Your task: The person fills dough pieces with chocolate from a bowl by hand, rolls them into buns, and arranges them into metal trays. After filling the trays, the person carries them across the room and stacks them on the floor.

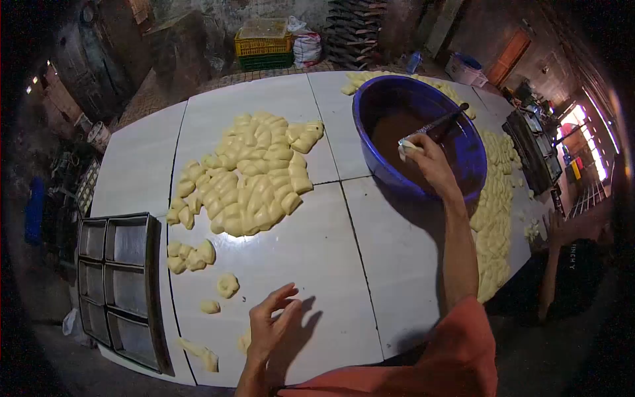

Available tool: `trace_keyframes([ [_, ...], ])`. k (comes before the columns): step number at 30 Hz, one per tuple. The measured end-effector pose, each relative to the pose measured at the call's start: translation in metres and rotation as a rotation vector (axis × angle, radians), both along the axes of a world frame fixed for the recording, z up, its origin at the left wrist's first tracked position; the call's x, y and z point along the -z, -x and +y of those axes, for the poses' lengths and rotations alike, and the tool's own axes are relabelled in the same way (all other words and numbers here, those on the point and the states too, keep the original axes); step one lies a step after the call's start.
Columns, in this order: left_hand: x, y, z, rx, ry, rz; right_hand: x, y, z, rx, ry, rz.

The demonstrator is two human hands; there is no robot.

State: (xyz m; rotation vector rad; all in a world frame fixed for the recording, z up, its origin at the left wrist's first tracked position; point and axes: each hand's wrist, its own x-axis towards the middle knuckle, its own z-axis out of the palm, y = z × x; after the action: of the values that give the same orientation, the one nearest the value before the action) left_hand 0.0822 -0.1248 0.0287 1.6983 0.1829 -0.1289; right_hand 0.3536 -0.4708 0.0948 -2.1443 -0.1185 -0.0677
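Over the blue basin [367, 142], my right hand [426, 162] has its fingers pinched on a pale piece of dough [413, 147]. Right at those fingertips is the silvery end of a dark-handled utensil [440, 121], which slants up to the far rim. Brown contents [390, 129] show inside the basin. My left hand [270, 321] is low over the white tabletop with fingers apart and nothing in them. Close to it lie a flat dough scrap [200, 354], a small dough lump [210, 306] and a rounder one [228, 285]. Another bit of dough is partly hidden behind the left hand.
A large cluster of dough pieces [248, 175] covers the table's middle left. More dough pieces [493, 205] line the right side beyond the basin. Metal baking pans [126, 288] stand joined at the left edge. Crates [264, 45] are behind the table; a person's arm [550, 264] shows at right.
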Motion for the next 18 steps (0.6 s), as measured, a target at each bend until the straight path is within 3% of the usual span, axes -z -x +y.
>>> trace_keyframes([
  [1, 0.004, 0.003, 0.005, -0.032, 0.008, 0.034, 0.003, -0.018, -0.008, -0.015, 0.253, 0.07],
  [4, -0.001, 0.003, 0.009, -0.06, -0.019, 0.102, 0.045, -0.061, -0.031, -0.251, 0.614, 0.207],
  [7, 0.002, 0.003, 0.008, -0.013, -0.017, 0.138, 0.077, -0.064, -0.035, -0.486, 0.752, 0.267],
  [11, -0.001, 0.005, 0.006, 0.025, 0.005, 0.161, 0.071, -0.07, -0.042, -0.424, 0.614, 0.46],
  [12, 0.004, 0.008, 0.006, 0.002, 0.066, 0.159, 0.106, -0.081, -0.068, -0.652, 0.439, 0.433],
  [15, 0.001, 0.009, 0.009, -0.007, 0.079, 0.145, 0.11, -0.082, -0.073, -0.576, 0.527, 0.412],
  [18, -0.001, 0.01, 0.014, 0.016, -0.011, 0.153, 0.049, -0.058, -0.046, -0.332, 0.378, 0.513],
])
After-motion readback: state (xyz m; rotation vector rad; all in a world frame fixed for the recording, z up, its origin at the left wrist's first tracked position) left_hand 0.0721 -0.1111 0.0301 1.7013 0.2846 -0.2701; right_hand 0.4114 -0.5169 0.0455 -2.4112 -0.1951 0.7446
